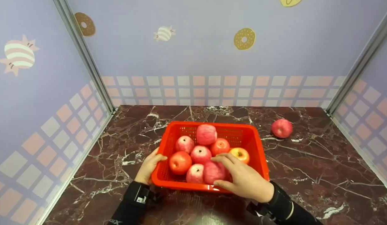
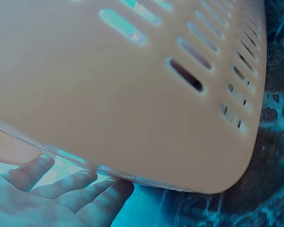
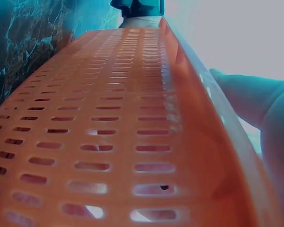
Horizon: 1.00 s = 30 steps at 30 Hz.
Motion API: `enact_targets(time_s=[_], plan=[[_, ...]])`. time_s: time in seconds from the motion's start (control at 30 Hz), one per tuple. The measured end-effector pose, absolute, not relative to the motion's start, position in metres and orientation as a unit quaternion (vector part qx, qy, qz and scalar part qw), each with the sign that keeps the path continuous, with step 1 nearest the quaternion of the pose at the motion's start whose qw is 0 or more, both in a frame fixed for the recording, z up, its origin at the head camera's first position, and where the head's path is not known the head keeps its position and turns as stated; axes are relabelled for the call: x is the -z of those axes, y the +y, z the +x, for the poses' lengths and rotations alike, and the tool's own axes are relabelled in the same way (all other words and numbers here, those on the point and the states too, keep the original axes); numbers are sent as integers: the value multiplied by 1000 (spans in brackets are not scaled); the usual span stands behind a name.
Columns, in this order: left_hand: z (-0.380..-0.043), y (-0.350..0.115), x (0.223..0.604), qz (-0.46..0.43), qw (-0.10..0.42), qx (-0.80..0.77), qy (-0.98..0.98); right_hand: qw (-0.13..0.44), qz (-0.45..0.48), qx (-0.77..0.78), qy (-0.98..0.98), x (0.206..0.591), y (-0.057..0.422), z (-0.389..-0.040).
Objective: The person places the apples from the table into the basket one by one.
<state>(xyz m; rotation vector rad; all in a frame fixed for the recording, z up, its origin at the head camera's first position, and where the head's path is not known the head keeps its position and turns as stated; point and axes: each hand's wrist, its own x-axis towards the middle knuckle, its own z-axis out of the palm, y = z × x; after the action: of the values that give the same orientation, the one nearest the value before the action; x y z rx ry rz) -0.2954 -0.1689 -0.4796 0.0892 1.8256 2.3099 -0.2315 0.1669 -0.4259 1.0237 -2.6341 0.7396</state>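
A red plastic basket (image 1: 209, 187) full of several apples stands on the marbled tabletop. My left hand (image 1: 149, 165) grips its left rim, thumb over the top; the fingers (image 2: 68, 184) show under the rim in the left wrist view. Over the front of the basket, my right hand (image 1: 243, 176) holds a red apple (image 1: 214, 172) between its fingers and thumb. Around that apple lie a paler apple (image 1: 195, 173), a red-orange one (image 1: 180, 162) and a yellowish one (image 1: 240, 155). In the right wrist view the basket's slotted wall (image 3: 109, 127) hides most of the apples.
One more red apple (image 1: 282, 128) lies on the tabletop (image 1: 306, 162) to the right of the basket. Printed panels enclose the table: a back wall (image 1: 199, 56), a left wall (image 1: 56, 93) and a right wall. Metal posts stand in the corners.
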Motion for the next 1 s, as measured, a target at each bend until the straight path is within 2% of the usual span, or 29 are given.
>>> enact_targets(time_s=[1.0], plan=[[-297, -170, 480, 44, 103, -777, 619, 109, 341, -230, -905, 421, 170, -229]])
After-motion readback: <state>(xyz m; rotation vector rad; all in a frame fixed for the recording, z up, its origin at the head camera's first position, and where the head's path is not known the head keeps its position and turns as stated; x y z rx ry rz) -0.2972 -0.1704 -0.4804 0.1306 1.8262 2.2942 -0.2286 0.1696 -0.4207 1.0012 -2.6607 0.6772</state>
